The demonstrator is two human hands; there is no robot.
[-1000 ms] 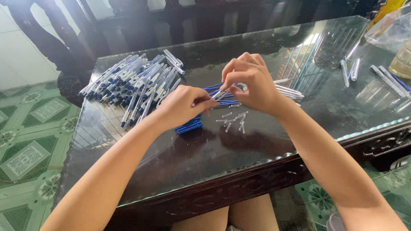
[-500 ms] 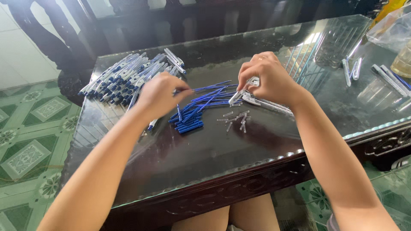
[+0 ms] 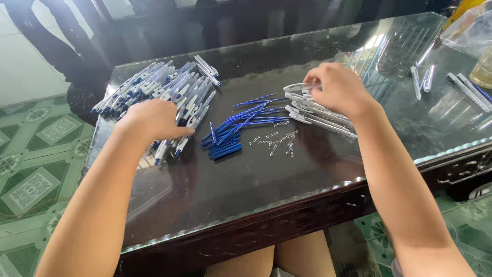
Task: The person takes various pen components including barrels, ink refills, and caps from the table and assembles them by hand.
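Note:
My left hand (image 3: 154,120) rests palm down on the near end of a large heap of assembled blue-and-clear pens (image 3: 159,90), its fingers curled over one pen. My right hand (image 3: 338,90) is over a small pile of clear pen barrels (image 3: 318,110) and pinches one barrel by its end. Between the hands lie thin blue ink refills (image 3: 241,118), a few blue caps (image 3: 225,150) and several small metal springs (image 3: 279,142), all on the dark glass-topped table (image 3: 246,190).
More clear barrels and pens (image 3: 464,87) lie at the far right near a plastic bag (image 3: 469,31) and a jar. The table's front edge runs just above my knees. Green patterned floor tiles lie to the left.
My hands have parted. The left one went left to the pen heap; the right one moved right and back to the clear barrels.

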